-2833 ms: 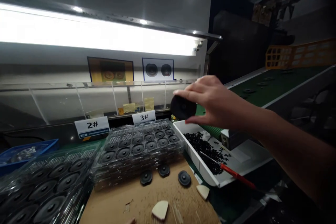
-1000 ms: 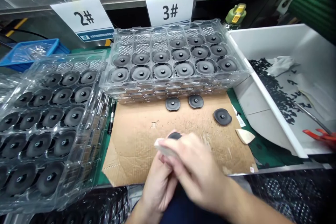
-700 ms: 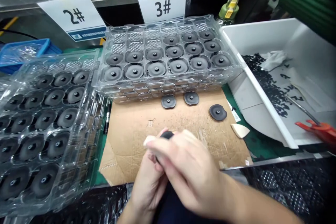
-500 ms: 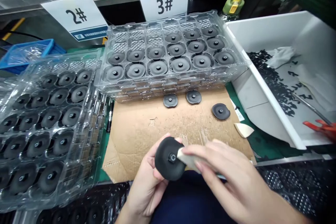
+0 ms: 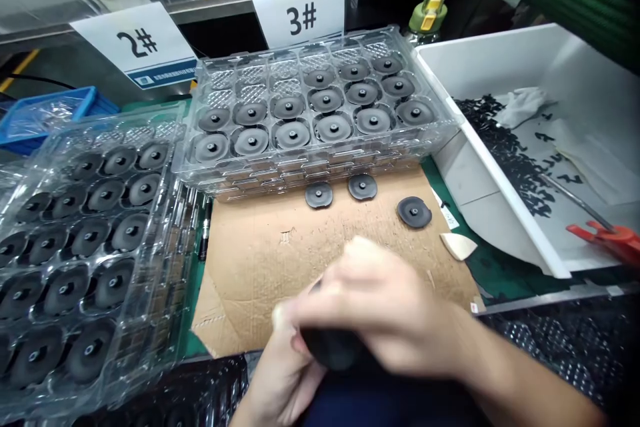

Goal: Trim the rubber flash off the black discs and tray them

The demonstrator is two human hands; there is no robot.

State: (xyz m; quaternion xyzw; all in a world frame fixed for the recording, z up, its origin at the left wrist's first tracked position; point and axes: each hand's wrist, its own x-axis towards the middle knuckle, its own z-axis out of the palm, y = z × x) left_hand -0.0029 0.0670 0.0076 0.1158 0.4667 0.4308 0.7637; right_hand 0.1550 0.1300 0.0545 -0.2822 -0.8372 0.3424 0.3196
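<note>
My L hand (image 5: 287, 373) is closed under the blk rubber disc (image 5: 333, 350), near front edge of the cardboard sheet (image 5: 250, 280). R hand (image 5: 385, 307) is curled over it, too blurred to tell if it's gripping. Loose hold = disc could slip and drop off counter front. Careless reach could knock the 3 loose discs (image 5: 414, 212) or clear tray (image 5: 300, 173) stack, or catch the red-handled tool (image 5: 607, 237) in white bin (image 5: 500, 213).
</note>
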